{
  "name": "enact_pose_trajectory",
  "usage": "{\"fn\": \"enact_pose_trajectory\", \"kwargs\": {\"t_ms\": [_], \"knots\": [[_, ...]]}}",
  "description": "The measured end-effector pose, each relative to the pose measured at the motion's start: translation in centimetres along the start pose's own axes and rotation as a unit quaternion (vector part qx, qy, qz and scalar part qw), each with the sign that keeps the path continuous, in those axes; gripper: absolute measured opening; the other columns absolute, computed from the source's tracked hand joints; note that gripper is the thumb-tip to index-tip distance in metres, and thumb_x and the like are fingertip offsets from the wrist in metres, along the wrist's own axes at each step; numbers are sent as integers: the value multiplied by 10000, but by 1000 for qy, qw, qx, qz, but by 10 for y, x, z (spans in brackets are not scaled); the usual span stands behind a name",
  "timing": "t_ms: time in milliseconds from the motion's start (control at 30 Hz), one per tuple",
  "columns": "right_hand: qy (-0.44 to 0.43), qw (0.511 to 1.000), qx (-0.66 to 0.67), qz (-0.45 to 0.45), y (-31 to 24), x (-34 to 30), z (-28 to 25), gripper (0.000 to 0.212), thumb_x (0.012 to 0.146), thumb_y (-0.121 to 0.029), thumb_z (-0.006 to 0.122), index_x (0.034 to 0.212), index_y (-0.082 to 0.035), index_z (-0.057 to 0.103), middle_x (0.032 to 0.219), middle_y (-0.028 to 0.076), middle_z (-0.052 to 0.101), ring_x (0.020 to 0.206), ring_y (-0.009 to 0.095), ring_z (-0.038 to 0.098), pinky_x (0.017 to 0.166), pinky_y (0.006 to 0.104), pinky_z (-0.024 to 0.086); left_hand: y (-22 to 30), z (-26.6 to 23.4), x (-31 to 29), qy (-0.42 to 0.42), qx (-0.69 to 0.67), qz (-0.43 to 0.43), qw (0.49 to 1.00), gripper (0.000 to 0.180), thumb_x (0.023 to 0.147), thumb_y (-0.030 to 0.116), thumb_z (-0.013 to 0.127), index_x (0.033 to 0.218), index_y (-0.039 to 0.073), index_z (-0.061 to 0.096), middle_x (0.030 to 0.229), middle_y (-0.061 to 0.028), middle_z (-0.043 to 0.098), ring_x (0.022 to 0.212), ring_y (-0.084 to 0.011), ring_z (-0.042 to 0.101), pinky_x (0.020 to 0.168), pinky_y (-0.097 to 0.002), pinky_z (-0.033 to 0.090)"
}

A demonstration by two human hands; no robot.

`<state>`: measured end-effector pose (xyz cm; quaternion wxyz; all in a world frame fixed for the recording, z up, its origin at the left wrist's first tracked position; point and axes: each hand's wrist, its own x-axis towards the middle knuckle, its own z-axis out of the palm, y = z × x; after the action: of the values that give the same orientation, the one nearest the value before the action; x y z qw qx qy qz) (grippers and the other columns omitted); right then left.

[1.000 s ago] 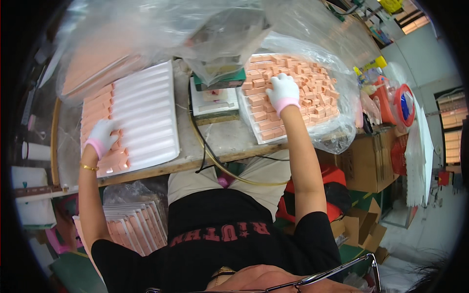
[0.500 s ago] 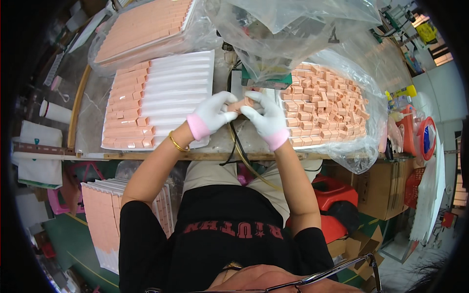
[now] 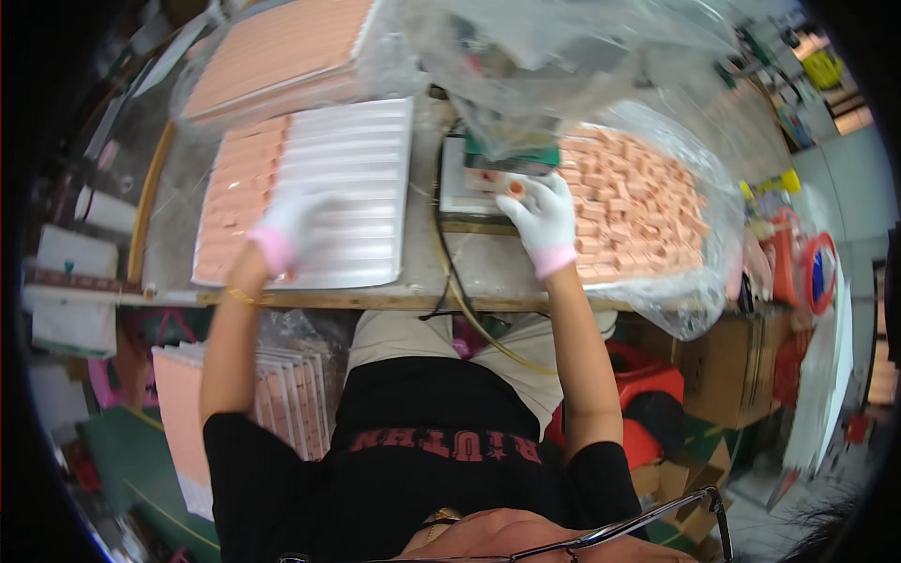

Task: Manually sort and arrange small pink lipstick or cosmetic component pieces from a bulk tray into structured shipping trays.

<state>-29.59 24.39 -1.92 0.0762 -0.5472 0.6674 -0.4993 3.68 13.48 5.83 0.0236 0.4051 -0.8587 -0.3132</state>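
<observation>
My left hand (image 3: 298,223), in a white glove with a pink cuff, is smeared by motion over the ridged white tray (image 3: 352,188). It is close to the rows of peach-coloured pieces (image 3: 235,192) on the tray's left side; its fingers cannot be made out. My right hand (image 3: 542,218), gloved likewise, pinches a small peach piece with a round hole (image 3: 516,190) between thumb and fingers. This hand is just below the green block of a machine (image 3: 511,158), over its pale base plate (image 3: 465,197).
To the right, many loose peach pieces (image 3: 638,206) fill a plastic-lined tray. Clear plastic sheeting (image 3: 563,56) drapes over the machine. Full trays (image 3: 282,47) are stacked at the back left. A dark cable and a yellowish hose (image 3: 450,272) cross the table's front edge.
My hands were together at the middle, holding a peach piece. Now they are apart: the left has swung left over the white tray, the right has moved right, beneath the green block.
</observation>
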Motion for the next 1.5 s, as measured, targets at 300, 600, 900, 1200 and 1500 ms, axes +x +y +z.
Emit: {"fn": "enact_pose_trajectory", "kwargs": {"t_ms": [300,600,900,1200,1500], "knots": [[11,993,-116,-31,9,21,14,357,624,-289,787,910,-101,685,932,114,615,903,315,567,786,427,466,-116,-22,-29,81,227,83,967,206,684,52,664,884,61,617,883,-128,589,840,-333,540,771,-395,453],[-167,907,-353,-158,49,10,-81,256,730,-209,678,970,-137,627,948,70,621,938,287,565,814,413,454,-47,-3,-3,220,90,145,960,260,787,73,671,1036,35,610,961,-125,624,929,-278,585,800,-352,480],[-194,979,58,40,-38,-9,-51,338,756,-108,706,1075,-50,609,913,105,605,801,220,594,727,304,488,83,93,61,80,-251,186,947,367,824,121,681,1168,36,582,1012,-95,621,871,-195,631,790,-271,509],[-247,955,-9,-166,-25,-10,-37,438,723,-50,714,1143,-66,589,1044,134,606,944,301,594,812,369,481,94,107,73,46,-107,199,973,432,805,101,682,1212,28,558,982,-103,609,861,-161,620,761,-270,506],[5,998,-27,-53,6,10,-31,90,739,-138,688,759,-50,693,927,149,614,900,302,581,799,366,473,90,104,98,226,-249,123,934,468,754,43,593,1208,-37,515,1036,-140,619,838,-231,635,787,-313,511]]}}
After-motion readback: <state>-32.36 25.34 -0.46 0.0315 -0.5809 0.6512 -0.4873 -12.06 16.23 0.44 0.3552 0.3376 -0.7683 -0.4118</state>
